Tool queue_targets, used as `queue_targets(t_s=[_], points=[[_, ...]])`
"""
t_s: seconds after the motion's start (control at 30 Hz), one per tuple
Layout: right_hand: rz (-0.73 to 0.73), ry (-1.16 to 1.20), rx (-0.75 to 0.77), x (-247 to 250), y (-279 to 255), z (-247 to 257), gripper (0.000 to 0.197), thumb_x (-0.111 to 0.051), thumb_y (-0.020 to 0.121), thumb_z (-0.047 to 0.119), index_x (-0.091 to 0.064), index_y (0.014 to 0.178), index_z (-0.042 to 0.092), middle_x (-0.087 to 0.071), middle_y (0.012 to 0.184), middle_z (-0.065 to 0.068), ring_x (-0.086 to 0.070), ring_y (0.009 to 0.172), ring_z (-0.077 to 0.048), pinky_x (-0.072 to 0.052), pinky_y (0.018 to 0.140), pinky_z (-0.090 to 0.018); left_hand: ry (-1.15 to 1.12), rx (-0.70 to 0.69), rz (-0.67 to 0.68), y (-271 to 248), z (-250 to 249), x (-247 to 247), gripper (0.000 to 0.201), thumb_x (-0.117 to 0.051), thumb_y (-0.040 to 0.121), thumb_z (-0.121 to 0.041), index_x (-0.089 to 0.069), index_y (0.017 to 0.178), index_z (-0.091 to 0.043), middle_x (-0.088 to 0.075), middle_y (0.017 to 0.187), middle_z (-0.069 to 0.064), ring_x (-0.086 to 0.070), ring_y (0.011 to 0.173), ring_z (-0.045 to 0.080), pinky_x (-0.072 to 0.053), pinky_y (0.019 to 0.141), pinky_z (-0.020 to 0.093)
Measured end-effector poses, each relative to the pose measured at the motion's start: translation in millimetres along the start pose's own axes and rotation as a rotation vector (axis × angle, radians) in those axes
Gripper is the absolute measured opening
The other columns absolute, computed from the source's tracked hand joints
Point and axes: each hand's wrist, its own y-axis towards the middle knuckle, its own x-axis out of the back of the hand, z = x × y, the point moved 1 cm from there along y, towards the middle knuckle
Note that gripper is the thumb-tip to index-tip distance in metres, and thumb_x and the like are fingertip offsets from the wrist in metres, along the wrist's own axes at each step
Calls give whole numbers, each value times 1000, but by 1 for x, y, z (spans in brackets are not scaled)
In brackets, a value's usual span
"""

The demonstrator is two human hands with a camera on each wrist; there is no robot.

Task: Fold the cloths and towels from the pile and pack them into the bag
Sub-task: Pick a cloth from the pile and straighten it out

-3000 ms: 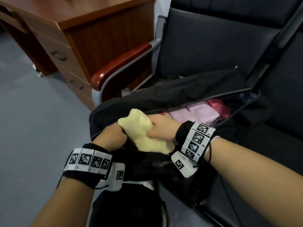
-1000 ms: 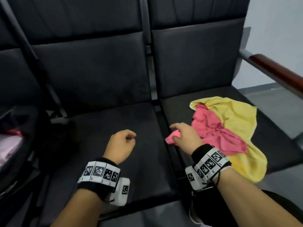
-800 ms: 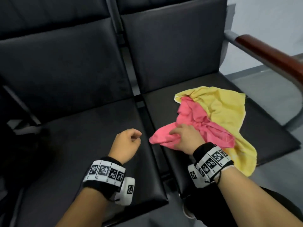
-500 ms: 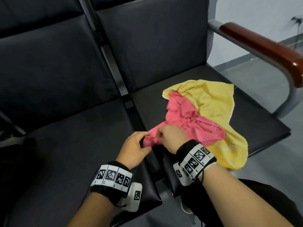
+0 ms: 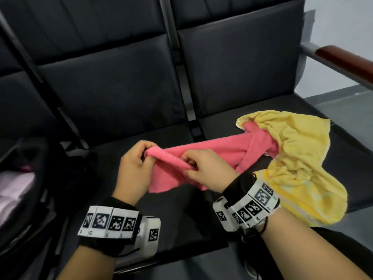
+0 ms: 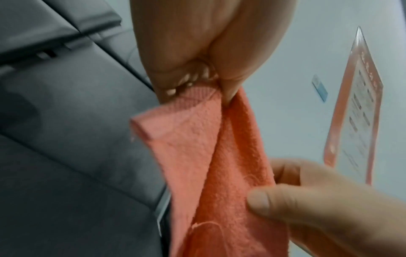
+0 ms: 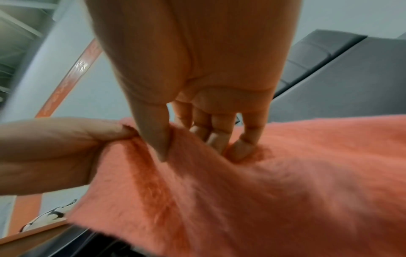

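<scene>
On the black bench seats (image 5: 113, 93) lie two loose towels: one pink towel (image 5: 212, 152) and one yellow towel (image 5: 298, 158). Both hands work the pink one. The left hand (image 5: 135, 168) pinches its end between thumb and curled fingers, and the right hand (image 5: 203, 168) pinches a fold just beside it, so the fuzzy terry cloth stretches as a band from the hands back to the heap, its far end still tucked under the crumpled yellow towel on the right-hand seat. One dark bag (image 5: 22, 190) sits open at the left edge, with pale folded cloth inside. Three padded, smooth seat backs show, parted by dark metal bars. One red-brown armrest (image 5: 343, 61) stands at the right, before a pale wall and grey floor.
</scene>
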Motion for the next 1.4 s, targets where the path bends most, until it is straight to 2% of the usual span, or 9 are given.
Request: queue_targets(t_s=[0.37, 0.53, 0.63, 0.73, 0.87, 1.0, 1.2, 1.3, 1.4], points=[[-168, 224, -69, -76, 40, 33, 22, -68, 78, 5, -64, 77, 27, -59, 67, 13, -53, 65, 0, -39, 62, -15, 20, 277, -402, -29, 112, 147, 14, -55, 85, -19, -67, 86, -27, -68, 82, -8, -61, 80, 8, -49, 77, 34], [-216, 379, -33, -103, 53, 46, 24, -66, 83, 4, -66, 84, 28, -67, 83, 8, -59, 77, -6, -48, 72, -24, 295, 339, -99, -46, 144, 130, 21, -73, 80, -1, -73, 96, -14, -66, 97, 6, -63, 99, 26, -45, 89, 31], [-158, 363, 45, -115, 51, 54, 29, -63, 83, 0, -68, 97, 26, -68, 98, 13, -64, 96, -9, -49, 86, -26, 134, 179, 136, -49, 125, 102, 41, -79, 75, -8, -70, 114, -15, -61, 118, 2, -58, 115, 15, -39, 104, 23], [-98, 420, 55, -123, 46, 61, 37, -63, 84, 1, -64, 113, 25, -67, 104, 16, -66, 100, -12, -51, 88, -28, -46, 126, 336, -47, 101, 78, 38, -73, 79, -28, -66, 117, -27, -67, 115, -14, -61, 113, 4, -45, 101, 25], [-56, 485, 43, -126, 42, 63, 49, -64, 84, 3, -57, 123, 33, -64, 91, 4, -65, 81, -21, -55, 78, -43, -113, 152, 263, -49, 98, 74, 12, -72, 86, -11, -70, 95, -19, -71, 84, -5, -68, 81, 11, -55, 79, 39], [-10, 583, 0, -136, 41, 65, 46, -66, 83, 7, -54, 121, 31, -66, 95, -5, -64, 85, -30, -53, 79, -54, -151, 151, 138, -48, 101, 82, 7, -68, 85, -17, -65, 80, -21, -66, 77, -3, -58, 66, 7, -50, 67, 33], [48, 453, -38, -148, 41, 63, 17, -66, 80, -1, -66, 88, 14, -70, 82, 0, -66, 78, -16, -54, 74, -44, -305, 281, 164, -50, 104, 82, 8, -62, 80, -15, -65, 85, -20, -70, 78, 2, -64, 70, 14, -54, 69, 46], [29, 422, -17, -145, 40, 65, 20, -60, 81, 2, -68, 89, 20, -69, 79, 7, -64, 73, -7, -52, 68, -29, -280, 264, 274, -52, 104, 82, 16, -63, 78, -18, -64, 94, -23, -71, 84, 1, -66, 73, 13, -56, 68, 43], [30, 412, 26, -143, 38, 69, 16, -61, 84, 12, -67, 96, 22, -70, 85, 6, -67, 77, -12, -55, 68, -35, -293, 228, 238, -51, 103, 87, 5, -64, 86, -23, -63, 90, -22, -69, 80, 0, -65, 74, 16, -54, 70, 44]])
